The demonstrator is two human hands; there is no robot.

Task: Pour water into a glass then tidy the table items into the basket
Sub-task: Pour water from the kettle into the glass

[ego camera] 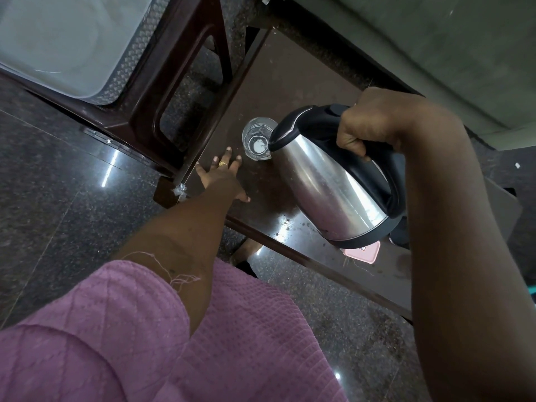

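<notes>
right hand [368,123] tilting kettle [327,181], glass [256,139]

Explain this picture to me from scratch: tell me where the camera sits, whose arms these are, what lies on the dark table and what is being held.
There is no machine here. The one picture comes from a wide-angle camera worn on a person's head, looking down, so the arms are the wearer's own and the pink cloth at the bottom is their clothing.

The right hand grips the black handle of a steel kettle, which is tilted with its spout over a clear glass standing on the dark brown table. The left hand lies flat on the table beside the glass, fingers spread, without touching it. A pink flat object shows partly under the kettle's base; what it is I cannot tell. At the top left sits a pale tub.
</notes>
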